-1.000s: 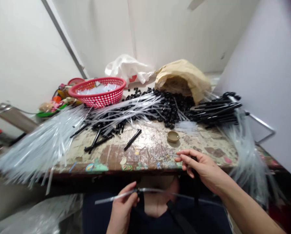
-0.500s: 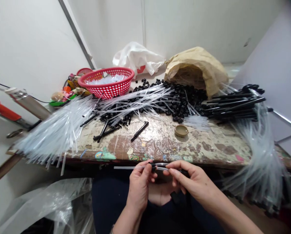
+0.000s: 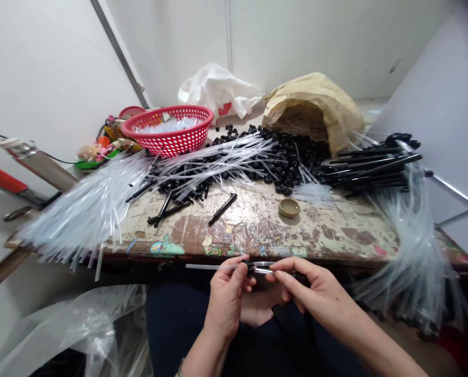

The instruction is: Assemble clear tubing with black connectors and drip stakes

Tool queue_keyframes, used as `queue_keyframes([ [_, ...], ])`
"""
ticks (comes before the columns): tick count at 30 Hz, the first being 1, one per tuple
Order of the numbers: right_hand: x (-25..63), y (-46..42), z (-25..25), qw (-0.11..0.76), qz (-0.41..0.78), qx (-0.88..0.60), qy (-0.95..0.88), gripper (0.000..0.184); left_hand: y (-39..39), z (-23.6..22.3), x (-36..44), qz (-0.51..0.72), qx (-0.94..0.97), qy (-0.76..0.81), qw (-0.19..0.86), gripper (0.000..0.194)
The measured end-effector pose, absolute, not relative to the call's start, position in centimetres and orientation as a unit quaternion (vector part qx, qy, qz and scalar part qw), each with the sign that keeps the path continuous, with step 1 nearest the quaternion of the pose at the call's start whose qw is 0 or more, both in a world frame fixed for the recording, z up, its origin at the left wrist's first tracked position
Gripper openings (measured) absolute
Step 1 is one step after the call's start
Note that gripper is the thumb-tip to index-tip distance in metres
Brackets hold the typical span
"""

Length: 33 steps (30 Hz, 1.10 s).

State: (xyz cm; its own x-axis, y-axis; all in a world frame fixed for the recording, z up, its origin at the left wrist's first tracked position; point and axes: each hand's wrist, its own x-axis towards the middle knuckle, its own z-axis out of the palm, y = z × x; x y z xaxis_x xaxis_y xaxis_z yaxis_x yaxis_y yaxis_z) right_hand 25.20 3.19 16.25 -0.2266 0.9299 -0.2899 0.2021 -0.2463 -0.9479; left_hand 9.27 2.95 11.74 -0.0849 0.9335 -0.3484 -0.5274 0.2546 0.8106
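My left hand (image 3: pixel 229 293) is closed, thumb and fingers pinching a small black plastic fitting (image 3: pixel 249 266). A clear plastic tube (image 3: pixel 202 267) sticks out to the left of that hand. Between the two hands, clear tubing (image 3: pixel 263 270) runs from the fitting into the fingertips of my right hand (image 3: pixel 307 285), which are pinched on it. Part of a dark piece shows behind the right fingers; its shape is mostly hidden. Both hands are just in front of the table edge, above my lap. On the table beyond them lies a loose black tube piece (image 3: pixel 223 209).
Bundles of clear tubes (image 3: pixel 88 209) hang over the table edge at left and right. Black fittings (image 3: pixel 285 152) are heaped behind, near a brown paper bag (image 3: pixel 316 94) and a red basket (image 3: pixel 171 144). A small bowl (image 3: pixel 289 208) and black rods (image 3: pixel 375 170) stand right of centre.
The view has shifted slightly. Both hands keep their grips, and the tubing between them has moved only a little.
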Motion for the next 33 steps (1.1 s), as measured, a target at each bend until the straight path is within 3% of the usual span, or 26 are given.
queue_keyframes([
  [18, 24.9, 3.4, 16.4, 0.345, 0.564, -0.536, -0.526, 0.017, 2.6, 12.3, 9.5, 0.551, 0.241, 0.443, 0.665, 0.027],
  [33, 25.3, 3.7, 17.7, 0.352, 0.556, -0.557, -0.507, 0.022, 3.3, 13.4, 10.3, 0.541, 0.275, 0.416, 0.678, 0.027],
])
